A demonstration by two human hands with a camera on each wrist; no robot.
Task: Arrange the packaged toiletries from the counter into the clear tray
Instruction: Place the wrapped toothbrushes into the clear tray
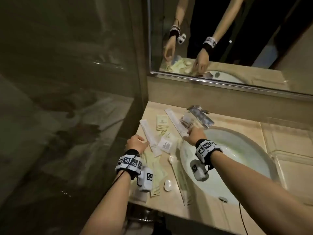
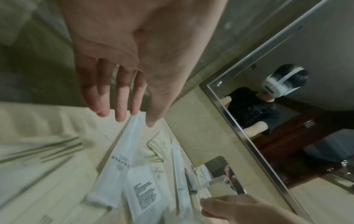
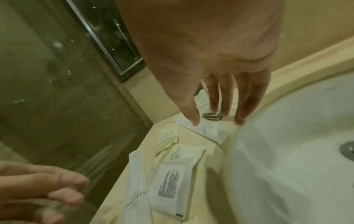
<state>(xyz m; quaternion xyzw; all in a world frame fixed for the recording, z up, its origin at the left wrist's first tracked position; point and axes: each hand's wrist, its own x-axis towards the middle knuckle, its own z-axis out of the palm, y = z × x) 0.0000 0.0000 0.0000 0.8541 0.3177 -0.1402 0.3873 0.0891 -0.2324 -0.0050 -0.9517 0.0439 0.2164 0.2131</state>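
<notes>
Left hand (image 1: 136, 143) released over two long white sachets (image 1: 151, 139), right hand (image 1: 194, 134) released, fingers straight

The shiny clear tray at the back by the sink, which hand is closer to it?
Right. The right hand reaches out just in front of the shiny clear tray, fingers over a long white packet. The left hand is far off by the counter's left edge.

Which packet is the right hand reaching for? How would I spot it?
Start at the round white sink. On the counter along its far-left rim lies a long, narrow white packet under the right hand. It lies nearest the sink; its lookalike lies by the left hand.
</notes>
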